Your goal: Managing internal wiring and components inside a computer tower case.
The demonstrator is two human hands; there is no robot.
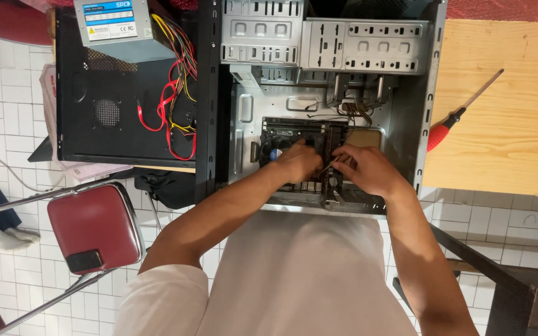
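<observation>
An open grey computer case (319, 93) lies on its side at the near edge of the wooden desk (505, 124), its long axis running away from the person, drive bays at the far end and the motherboard (294, 140) facing up near the front. The left hand (297, 162) rests curled on the board beside the round cooler, while the right hand (368, 169) pinches a thin part that is too small to tell. Far left, a grey power supply (116, 28) carries a rectangular white-and-blue label on top, red and yellow cables (172, 93) trailing over the black side panel (126, 93); a red-handled screwdriver (459, 115) lies diagonally on the desk, tip pointing away to the right.
</observation>
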